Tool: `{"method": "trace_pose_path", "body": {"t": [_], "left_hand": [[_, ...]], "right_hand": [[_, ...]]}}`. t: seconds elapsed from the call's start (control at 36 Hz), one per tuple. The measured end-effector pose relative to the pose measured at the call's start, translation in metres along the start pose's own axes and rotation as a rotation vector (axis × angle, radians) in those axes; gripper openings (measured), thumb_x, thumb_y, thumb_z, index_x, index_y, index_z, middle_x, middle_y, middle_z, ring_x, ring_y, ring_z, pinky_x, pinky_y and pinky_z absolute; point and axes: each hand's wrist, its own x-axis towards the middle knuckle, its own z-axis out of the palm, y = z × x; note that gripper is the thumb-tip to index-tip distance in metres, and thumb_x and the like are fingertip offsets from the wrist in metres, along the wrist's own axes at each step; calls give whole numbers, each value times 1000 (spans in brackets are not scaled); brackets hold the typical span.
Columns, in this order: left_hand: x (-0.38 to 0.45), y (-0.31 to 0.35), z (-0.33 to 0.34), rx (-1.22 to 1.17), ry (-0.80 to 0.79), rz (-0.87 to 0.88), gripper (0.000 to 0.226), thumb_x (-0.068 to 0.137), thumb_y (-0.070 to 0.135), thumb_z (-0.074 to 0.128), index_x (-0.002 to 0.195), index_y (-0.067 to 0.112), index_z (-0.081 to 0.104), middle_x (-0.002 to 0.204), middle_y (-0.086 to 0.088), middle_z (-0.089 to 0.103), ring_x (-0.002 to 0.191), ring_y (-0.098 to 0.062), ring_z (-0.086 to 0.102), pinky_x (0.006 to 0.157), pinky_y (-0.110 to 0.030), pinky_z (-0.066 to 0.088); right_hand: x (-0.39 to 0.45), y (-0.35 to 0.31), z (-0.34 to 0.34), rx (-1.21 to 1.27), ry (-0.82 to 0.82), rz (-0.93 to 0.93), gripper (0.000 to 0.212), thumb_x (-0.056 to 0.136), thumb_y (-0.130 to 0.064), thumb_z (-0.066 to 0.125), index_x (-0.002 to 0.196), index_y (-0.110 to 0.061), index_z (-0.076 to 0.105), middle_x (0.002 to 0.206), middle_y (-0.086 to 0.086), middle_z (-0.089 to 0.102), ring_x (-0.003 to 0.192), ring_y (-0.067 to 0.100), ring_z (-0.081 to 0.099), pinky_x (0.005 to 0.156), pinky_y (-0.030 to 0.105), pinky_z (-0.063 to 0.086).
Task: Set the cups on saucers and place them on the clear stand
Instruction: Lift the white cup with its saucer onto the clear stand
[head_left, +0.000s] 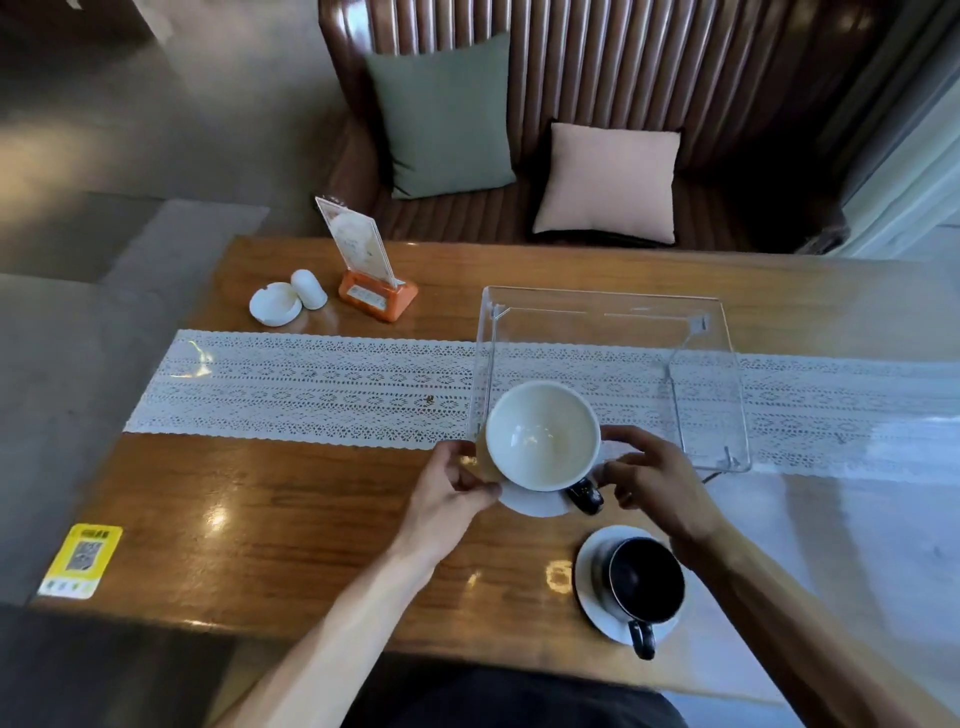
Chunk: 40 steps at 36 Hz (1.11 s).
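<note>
Hands meet at the near left corner of the clear acrylic stand (613, 332), both closed on one white round saucer (535, 503). The left hand (451, 486) pinches the saucer's left rim between thumb and fingers; the right hand (655, 480) has its grip curled on the right rim, fingertips just beside the dark handle of the cup. On that saucer sits a white-lined ceramic cup (543, 435), upright and empty, its handle pointing toward the person. Whether the saucer already rests on the stand's top or is held just above the wooden table (270, 514) cannot be told; the cup overlaps the stand's near left edge.

A second white saucer (592, 587) lies on the table near the person, under the right forearm, carrying a black-lined cup with a dark handle (644, 582), also upright and empty. It is well apart from the stand.

The stand sits across a white lace runner (311, 389) that crosses the table. At the far left of the table are a white ashtray (274, 306), a small white shaker (308, 289) touching it, and an orange-based menu holder (371, 280). A yellow sticker (83, 558) lies at the near left corner.
</note>
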Motion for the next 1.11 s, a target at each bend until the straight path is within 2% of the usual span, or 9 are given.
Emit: {"method": "trace_pose_path", "body": {"t": [0.11, 0.31, 0.39, 0.47, 0.58, 0.72, 0.83, 0.97, 1.11], "left_hand": [[14, 16, 15, -38, 40, -39, 42, 81, 7, 75, 113, 23, 53, 91, 0, 72, 88, -11, 67, 70, -24, 48], [48, 37, 37, -21, 145, -84, 42, 82, 2, 72, 117, 14, 54, 95, -10, 69, 82, -15, 65, 61, -21, 44], [62, 43, 45, 40, 207, -79, 42, 81, 2, 72, 116, 15, 53, 90, -6, 68, 79, -10, 63, 54, -12, 43], [74, 47, 51, 113, 264, -76, 41, 82, 8, 74, 117, 19, 55, 87, 1, 67, 79, -5, 62, 54, -16, 40], [89, 53, 57, 218, 324, -69, 39, 84, 14, 71, 121, 20, 58, 85, 7, 67, 75, -4, 61, 55, -18, 39], [98, 58, 67, 379, 430, -38, 42, 89, 16, 66, 130, 18, 56, 100, -3, 73, 93, -23, 67, 72, -30, 51], [101, 61, 73, 435, 482, -13, 39, 91, 14, 62, 129, 17, 56, 102, -4, 74, 96, -25, 67, 78, -38, 56], [102, 61, 76, 531, 530, 61, 28, 93, 9, 57, 121, 11, 59, 102, -6, 70, 92, -19, 61, 72, -31, 46], [103, 64, 76, 625, 535, 80, 21, 93, 5, 55, 113, 7, 59, 106, -8, 64, 88, -16, 56, 67, -30, 43]], "right_hand": [[26, -17, -15, -54, -10, -22, 41, 76, 4, 63, 104, -25, 71, 62, 1, 67, 58, 19, 49, 56, 29, 44], [76, -34, -29, -134, -35, -19, 47, 76, 4, 63, 116, -19, 72, 69, 9, 72, 58, 17, 48, 55, 28, 43], [95, -40, -31, -162, -31, -19, 51, 75, 4, 63, 121, -17, 71, 75, 17, 74, 60, 20, 47, 59, 32, 42], [111, -46, -33, -187, -36, -21, 53, 75, 3, 62, 123, -18, 70, 83, 19, 77, 60, 19, 47, 55, 28, 43], [130, -54, -34, -217, -51, -41, 51, 76, 1, 65, 121, -22, 72, 71, 10, 72, 55, 17, 47, 46, 25, 43], [147, -60, -34, -290, -44, -95, 50, 77, -1, 65, 119, -27, 72, 72, 6, 75, 54, 17, 51, 44, 25, 47], [158, -60, -33, -345, -49, -118, 49, 79, -7, 68, 121, -31, 71, 77, 6, 77, 53, 17, 55, 50, 30, 51], [165, -59, -30, -384, -33, -136, 46, 83, -14, 69, 125, -33, 68, 76, -1, 76, 45, 9, 59, 41, 19, 46], [168, -60, -22, -449, -17, -183, 45, 85, -14, 69, 127, -30, 67, 84, 9, 78, 49, 14, 63, 46, 24, 52]]}}
